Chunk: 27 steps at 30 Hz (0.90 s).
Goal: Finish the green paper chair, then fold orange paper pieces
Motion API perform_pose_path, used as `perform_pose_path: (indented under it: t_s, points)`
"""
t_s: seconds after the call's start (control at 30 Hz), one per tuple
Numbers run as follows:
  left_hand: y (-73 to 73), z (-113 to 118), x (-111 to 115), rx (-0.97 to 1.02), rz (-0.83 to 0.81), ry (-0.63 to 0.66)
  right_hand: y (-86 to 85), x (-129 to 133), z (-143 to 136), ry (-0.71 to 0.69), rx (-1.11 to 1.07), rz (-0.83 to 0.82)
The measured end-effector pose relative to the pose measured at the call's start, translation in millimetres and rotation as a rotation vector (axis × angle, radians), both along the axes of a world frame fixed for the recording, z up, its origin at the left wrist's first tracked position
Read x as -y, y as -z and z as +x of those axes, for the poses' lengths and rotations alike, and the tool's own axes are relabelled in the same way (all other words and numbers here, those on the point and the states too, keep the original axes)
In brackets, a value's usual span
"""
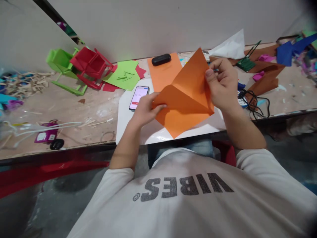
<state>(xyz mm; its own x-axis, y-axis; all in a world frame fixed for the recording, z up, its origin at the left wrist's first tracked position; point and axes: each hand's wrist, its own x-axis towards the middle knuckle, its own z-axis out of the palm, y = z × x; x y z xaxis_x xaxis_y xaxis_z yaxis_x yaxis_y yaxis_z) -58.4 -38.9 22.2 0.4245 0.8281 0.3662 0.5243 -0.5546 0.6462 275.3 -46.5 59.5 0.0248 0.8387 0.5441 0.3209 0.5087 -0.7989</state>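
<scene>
Creased orange sheet (180, 109) held above white board (126, 127). Left hand (146, 110) pinches its left side; right hand (221, 84), its right edge. Judgement: light pinches, matched edges should keep creases clean. Farther: black case (161, 59).

I could read "VIBES" upside down across the white T-shirt (188, 215); the phone's (139, 97) figures were too blurred.

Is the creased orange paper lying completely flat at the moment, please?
No, the creased orange paper is held bent between the left grip and the right grip, with one corner pointing up.
</scene>
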Motion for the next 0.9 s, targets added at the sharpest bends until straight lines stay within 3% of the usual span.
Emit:
perform_pose_path:
  t_s: [0.1, 0.17, 0.23, 0.33, 0.4, 0.5, 0.63, 0.73, 0.9]
  points:
    - [-29.0, -15, 11, 0.058, 0.028, 0.031, -36.9, 28, 16, -0.257, -0.083, -0.285]
    - [-43.1, -25, 13, 0.047, -0.102, 0.108, -45.1, 39, 24, -0.369, -0.157, -0.409]
    - [-45.5, -30, 8, -0.020, -0.353, 0.201, -34.7, 42, 26, -0.442, -0.170, -0.507]
    - [-28.6, -24, -6, -0.268, -0.625, 0.232, 6.0, 38, 17, -0.406, -0.130, -0.602]
    - [-12.2, -15, -13, -0.480, -0.557, 0.189, 35.8, 36, 8, -0.325, -0.086, -0.635]
    - [4.1, -4, -15, -0.611, -0.282, 0.203, 65.6, 39, -1, -0.140, 0.102, -0.601]
    - [3.9, 4, -7, -0.620, -0.048, 0.410, 75.9, 38, 0, -0.011, 0.340, -0.564]
    - [0.7, 16, -3, -0.649, -0.106, 0.602, 75.4, 35, 0, -0.009, 0.404, -0.586]
    - [10.3, 34, -8, -0.621, -0.206, 0.613, 76.0, 29, 0, 0.028, 0.462, -0.541]
